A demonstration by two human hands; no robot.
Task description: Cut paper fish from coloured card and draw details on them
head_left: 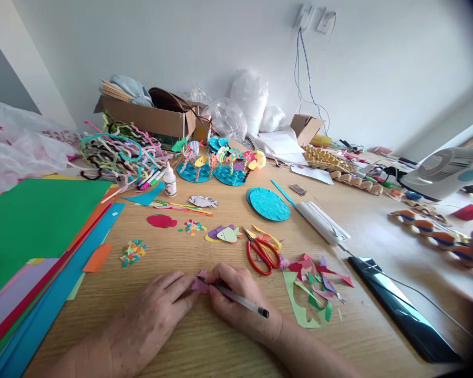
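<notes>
My right hand (236,291) is closed round a pen (244,301) with a clear barrel and black cap end, its tip on a small pink paper cutout (199,283). Thumb and fingers of my left hand (155,310) hold the cutout's left edge against the table; part of it is hidden. Just beyond lie a purple and a pale green paper fish (228,234) and red-handled scissors (261,254). Further left are a red paper fish (161,221), a white drawn fish (203,201), round confetti (193,227) and a pile of small coloured paper bits (133,252).
Coloured paper sheets (51,215) are stacked at left, paper scraps (315,283) at right. A glue bottle (169,181), blue discs (268,203), a power strip (322,222), a dark phone-like slab (404,310) and a fan (443,173) stand or lie around. Pipe cleaners (122,152) heap behind.
</notes>
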